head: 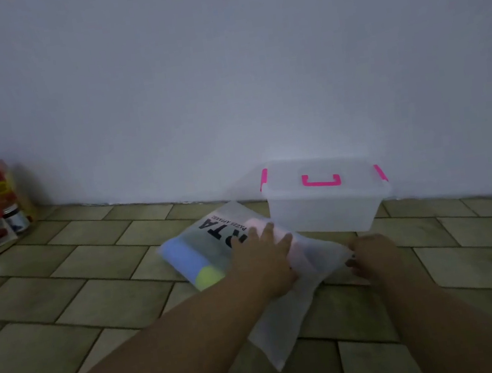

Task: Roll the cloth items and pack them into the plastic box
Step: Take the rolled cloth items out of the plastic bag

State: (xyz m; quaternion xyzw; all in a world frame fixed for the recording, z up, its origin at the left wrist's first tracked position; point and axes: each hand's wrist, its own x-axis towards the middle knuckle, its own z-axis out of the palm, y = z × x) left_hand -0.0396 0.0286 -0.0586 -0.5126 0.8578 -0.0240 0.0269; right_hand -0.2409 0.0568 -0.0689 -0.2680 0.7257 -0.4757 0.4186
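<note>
Left hand (264, 256) lies flat, fingers straight, on a frosted translucent plastic bag (276, 324) on the tiled floor (92, 271). Right hand (371, 255), fingers curled, pinches the bag's right edge. Blue, yellow-green and pink cloth items (182, 258) are inside the bag. Just behind stands the lidded clear plastic box with pink latches (323, 207).

Left forearm (165, 340) bare to the frame edge, right forearm (430, 318) likewise, left hand (264, 256), right hand (371, 254) with dark-looking fingernails (349, 263)

Bag (214, 241) before box (322, 201), leftward
</note>
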